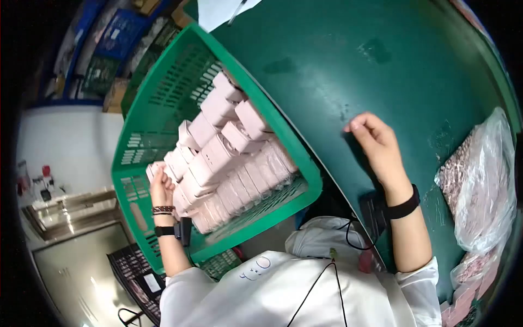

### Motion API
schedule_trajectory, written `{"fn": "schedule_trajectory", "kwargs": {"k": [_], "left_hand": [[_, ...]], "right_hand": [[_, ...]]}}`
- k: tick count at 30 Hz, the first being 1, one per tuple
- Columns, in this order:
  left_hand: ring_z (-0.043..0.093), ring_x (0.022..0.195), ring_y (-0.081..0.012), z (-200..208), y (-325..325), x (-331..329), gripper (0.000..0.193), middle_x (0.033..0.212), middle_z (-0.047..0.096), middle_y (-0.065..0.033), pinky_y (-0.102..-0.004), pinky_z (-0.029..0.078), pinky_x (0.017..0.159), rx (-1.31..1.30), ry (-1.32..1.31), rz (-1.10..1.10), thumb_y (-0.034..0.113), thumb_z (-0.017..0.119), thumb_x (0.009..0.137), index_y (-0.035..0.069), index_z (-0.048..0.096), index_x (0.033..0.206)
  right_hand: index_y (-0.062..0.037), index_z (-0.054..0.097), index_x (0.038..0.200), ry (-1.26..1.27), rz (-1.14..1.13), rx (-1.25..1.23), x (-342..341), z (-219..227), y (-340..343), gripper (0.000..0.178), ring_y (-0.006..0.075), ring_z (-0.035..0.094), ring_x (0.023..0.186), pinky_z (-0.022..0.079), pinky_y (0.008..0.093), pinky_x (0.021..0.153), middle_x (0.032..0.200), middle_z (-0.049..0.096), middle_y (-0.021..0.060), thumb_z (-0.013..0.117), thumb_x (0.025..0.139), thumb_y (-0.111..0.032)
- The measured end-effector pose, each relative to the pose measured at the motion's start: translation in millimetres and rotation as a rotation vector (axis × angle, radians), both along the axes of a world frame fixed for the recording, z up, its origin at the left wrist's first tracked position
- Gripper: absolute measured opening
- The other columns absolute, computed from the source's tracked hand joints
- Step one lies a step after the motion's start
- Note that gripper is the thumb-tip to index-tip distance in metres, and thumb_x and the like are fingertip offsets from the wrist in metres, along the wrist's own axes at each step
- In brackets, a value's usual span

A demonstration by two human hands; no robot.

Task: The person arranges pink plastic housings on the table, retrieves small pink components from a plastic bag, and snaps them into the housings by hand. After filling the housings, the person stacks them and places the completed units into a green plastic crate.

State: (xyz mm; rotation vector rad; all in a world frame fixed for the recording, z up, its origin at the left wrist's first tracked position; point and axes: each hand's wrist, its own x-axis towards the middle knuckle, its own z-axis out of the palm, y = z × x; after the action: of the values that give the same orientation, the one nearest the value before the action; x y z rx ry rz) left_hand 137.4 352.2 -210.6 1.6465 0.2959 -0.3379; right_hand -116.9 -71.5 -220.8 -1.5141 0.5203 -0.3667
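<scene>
Left hand (160, 188) is nearer, against the leftmost pink box (152, 170); right hand (380, 146) well right. Cannot tell either grip's closure.

Left hand (162, 186) is reaching into green crate (256, 231), fingers bending at the left end of stacked pale pink boxes (215, 158); grip unclear. Right hand (376, 143) is curling over green tabletop (436, 71), thumb near forefinger. Clear plastic bag (485, 185) is lying at table's right side.
</scene>
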Motion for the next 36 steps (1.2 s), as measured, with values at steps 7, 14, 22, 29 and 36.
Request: {"fn": "schedule_trajectory", "kwargs": {"k": [7,14,22,29,36], "left_hand": [[0.032,0.034,-0.0117,-66,71,9,0.027,0.046,0.037,0.0028,-0.0271,0.027,0.033,0.741,0.078,0.047,0.027,0.055,0.080,0.012,0.049,0.058],[0.042,0.044,-0.0094,-56,42,44,0.024,0.056,0.048,0.0010,-0.0237,0.033,0.039,0.788,-0.261,-0.256,0.031,0.054,0.084,0.008,0.062,0.088],[0.056,0.077,-0.0176,-10,-126,-20,0.019,0.088,0.057,-0.0077,-0.0242,0.045,0.066,0.920,-0.765,-0.921,0.014,0.055,0.083,0.004,0.059,0.098],[0.052,0.095,-0.0280,0,-157,-19,0.025,0.096,0.054,-0.0118,-0.0358,0.043,0.082,0.861,-0.785,-1.145,0.020,0.058,0.079,0.007,0.058,0.099],[0.048,0.108,-0.0307,-27,-225,38,0.050,0.114,0.050,-0.0146,-0.0389,0.042,0.085,1.148,-0.599,-1.363,0.030,0.067,0.071,0.007,0.051,0.112]], "right_hand": [[-0.0017,0.056,0.084,0.054,0.046,-0.103,-6,-2,-2,0.016,0.0101,0.050,0.060,0.039,0.0264,0.054,0.066,0.056,0.0041,0.054,0.085,-0.017],[-0.0027,0.057,0.087,-0.143,0.063,0.015,-7,-14,-9,0.017,0.0087,0.048,0.058,0.039,0.0255,0.052,0.065,0.055,0.0018,0.054,0.085,-0.019],[-0.0040,0.056,0.095,-0.143,0.248,0.420,-3,7,-16,0.016,0.0030,0.031,0.053,0.026,0.0184,0.048,0.063,0.037,-0.0068,0.051,0.088,-0.018],[-0.0018,0.053,0.096,-0.090,0.159,0.348,-7,7,-15,0.016,0.0052,0.034,0.057,0.030,0.0192,0.053,0.064,0.036,-0.0040,0.047,0.090,-0.015],[-0.0020,0.053,0.094,-0.052,0.115,0.346,-13,7,-13,0.016,0.0065,0.036,0.059,0.032,0.0198,0.055,0.065,0.038,-0.0021,0.048,0.091,-0.016]]}}
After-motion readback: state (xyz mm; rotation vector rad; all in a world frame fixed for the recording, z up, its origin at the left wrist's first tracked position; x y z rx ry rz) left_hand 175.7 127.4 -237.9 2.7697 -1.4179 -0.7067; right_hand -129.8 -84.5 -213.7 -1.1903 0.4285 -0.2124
